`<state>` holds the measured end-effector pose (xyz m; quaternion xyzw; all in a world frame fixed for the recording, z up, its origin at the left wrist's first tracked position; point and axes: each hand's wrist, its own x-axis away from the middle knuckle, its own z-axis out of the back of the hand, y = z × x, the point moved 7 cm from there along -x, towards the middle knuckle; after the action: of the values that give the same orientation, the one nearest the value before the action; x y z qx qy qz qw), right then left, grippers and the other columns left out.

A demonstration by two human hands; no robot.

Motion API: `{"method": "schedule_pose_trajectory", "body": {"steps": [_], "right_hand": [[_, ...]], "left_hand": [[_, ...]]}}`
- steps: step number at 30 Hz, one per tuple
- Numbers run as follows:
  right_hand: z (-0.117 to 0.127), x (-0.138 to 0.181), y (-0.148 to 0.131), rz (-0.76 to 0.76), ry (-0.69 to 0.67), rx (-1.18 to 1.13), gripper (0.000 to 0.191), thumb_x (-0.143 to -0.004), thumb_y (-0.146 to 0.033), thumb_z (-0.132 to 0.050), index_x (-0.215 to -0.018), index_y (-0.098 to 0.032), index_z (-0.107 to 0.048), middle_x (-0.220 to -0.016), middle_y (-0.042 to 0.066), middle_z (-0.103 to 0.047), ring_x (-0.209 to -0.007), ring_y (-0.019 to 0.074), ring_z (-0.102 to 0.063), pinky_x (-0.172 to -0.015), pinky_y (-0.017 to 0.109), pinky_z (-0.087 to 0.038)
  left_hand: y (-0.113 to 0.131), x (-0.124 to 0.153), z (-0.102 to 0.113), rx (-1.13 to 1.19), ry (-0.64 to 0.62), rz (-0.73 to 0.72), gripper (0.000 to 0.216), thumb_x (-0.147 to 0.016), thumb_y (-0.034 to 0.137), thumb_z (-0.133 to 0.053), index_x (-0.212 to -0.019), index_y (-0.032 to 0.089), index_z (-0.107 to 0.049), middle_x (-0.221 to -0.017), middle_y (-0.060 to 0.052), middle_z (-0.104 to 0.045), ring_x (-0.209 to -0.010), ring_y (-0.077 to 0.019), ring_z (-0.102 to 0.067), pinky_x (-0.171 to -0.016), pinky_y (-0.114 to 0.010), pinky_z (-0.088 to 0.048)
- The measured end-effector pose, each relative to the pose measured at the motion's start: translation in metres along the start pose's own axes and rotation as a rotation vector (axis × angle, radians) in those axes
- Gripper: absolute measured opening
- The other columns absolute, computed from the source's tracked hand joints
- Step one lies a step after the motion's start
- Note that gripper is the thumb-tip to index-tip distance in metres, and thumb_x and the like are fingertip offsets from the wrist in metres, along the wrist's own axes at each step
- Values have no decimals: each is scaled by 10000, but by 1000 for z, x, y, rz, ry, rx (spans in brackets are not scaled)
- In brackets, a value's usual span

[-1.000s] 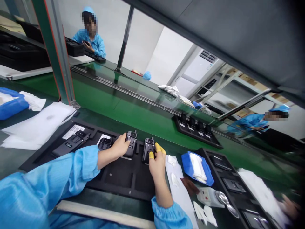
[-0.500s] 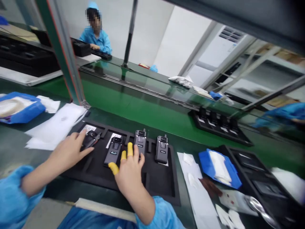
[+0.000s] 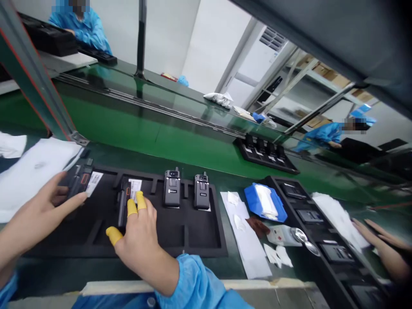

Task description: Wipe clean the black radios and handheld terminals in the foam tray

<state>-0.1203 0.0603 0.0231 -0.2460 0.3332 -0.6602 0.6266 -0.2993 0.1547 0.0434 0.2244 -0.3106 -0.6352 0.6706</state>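
Note:
My left hand (image 3: pixel 48 210) grips a black handheld radio (image 3: pixel 78 180), tilted on edge at the left end of the black foam tray (image 3: pixel 206 249). Orange marks show on the radio's side, and a white label lies beside it. My right hand (image 3: pixel 140 240) wears yellow finger cots on the thumb and two fingers. It closes around a second handheld radio (image 3: pixel 122 201), also turned on its side; my fingers partly hide the contact. Two more radios, the nearer one (image 3: pixel 172 189) and the right one (image 3: pixel 201 192), lie back up in the tray, stubby antennas pointing away.
White sheets (image 3: pixel 35 171) lie left of the tray. To the right are a paper strip (image 3: pixel 247 253), a blue box of wipes (image 3: pixel 265 202) and another device tray (image 3: pixel 309 240). Behind, a green conveyor (image 3: pixel 154 137) carries a tray (image 3: pixel 270 161). Another person's hands (image 3: pixel 383 240) are at far right.
My view has shifted right. Both hands have turned their radios from lying back up onto their sides. The right hand has moved from between two radios to the second one.

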Motion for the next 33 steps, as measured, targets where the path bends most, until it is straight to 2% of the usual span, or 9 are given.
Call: {"method": "schedule_pose_trajectory", "body": {"steps": [2,4,5,9,12,16,21,24,33], "right_hand": [[-8,-1,3,-111,-39,-189,810,-681,-330,-704,-1387,-140,-355,-1403,185,-401,-1288,328,-382,-1053,504,-335],[-14,-1,9,-228,-50,-319,878,-620,-330,-738,-1386,-145,-351,-1281,177,-521,-1170,333,-506,-983,486,-415],[-16,-2,10,-258,-45,-356,883,-598,-328,-746,-1375,-146,-367,-1199,162,-577,-1105,329,-552,-949,476,-441],[-20,-5,13,-235,-39,-496,740,-604,-266,-708,-1299,-190,-468,-945,73,-681,-914,270,-640,-857,404,-498],[-23,-1,19,-236,-48,-652,699,-625,-228,-672,-1296,-215,-476,-926,44,-697,-853,234,-660,-804,369,-529],[-17,12,23,-226,28,-831,762,-645,-236,-675,-1357,-208,-406,-1035,58,-685,-906,215,-660,-816,357,-545],[4,26,23,-203,149,-749,799,-642,-242,-695,-1376,-183,-385,-1113,85,-663,-957,208,-653,-867,341,-537],[10,28,23,-182,154,-757,792,-650,-248,-687,-1376,-164,-383,-1110,92,-667,-997,211,-643,-872,334,-538],[17,39,39,-275,171,-990,920,-634,-320,-750,-1418,-166,-293,-1188,158,-620,-1062,251,-612,-886,398,-522]], "left_hand": [[1,6,-9,453,-104,13,735,-661,458,-723,-1298,217,-447,-1066,-31,-631,-869,-219,-616,-773,-273,-471],[6,15,-23,779,-265,31,550,-606,344,-805,-1086,174,-597,-919,-6,-660,-788,-173,-611,-735,-231,-477],[5,18,-26,827,-272,46,489,-576,346,-819,-985,153,-633,-830,-10,-657,-730,-163,-611,-687,-226,-482],[6,30,-36,987,-335,85,469,-521,296,-845,-931,141,-680,-880,-57,-662,-704,-151,-614,-657,-229,-493],[6,37,-38,1048,-334,72,459,-543,288,-842,-953,154,-688,-956,-75,-664,-752,-163,-622,-685,-234,-501],[8,42,-41,1058,-277,6,547,-569,241,-839,-1080,199,-650,-1034,-63,-660,-860,-189,-630,-785,-256,-500],[19,46,-57,1050,-303,-74,777,-549,240,-848,-1261,193,-539,-1169,-93,-623,-1104,-277,-562,-973,-348,-427],[23,48,-65,1086,-325,-101,840,-541,240,-854,-1301,182,-501,-1241,-115,-584,-1207,-307,-487,-1043,-391,-362],[30,60,-72,1159,-362,-176,824,-552,204,-861,-1301,214,-519,-1254,-100,-579,-1190,-294,-502,-1070,-435,-310]]}}
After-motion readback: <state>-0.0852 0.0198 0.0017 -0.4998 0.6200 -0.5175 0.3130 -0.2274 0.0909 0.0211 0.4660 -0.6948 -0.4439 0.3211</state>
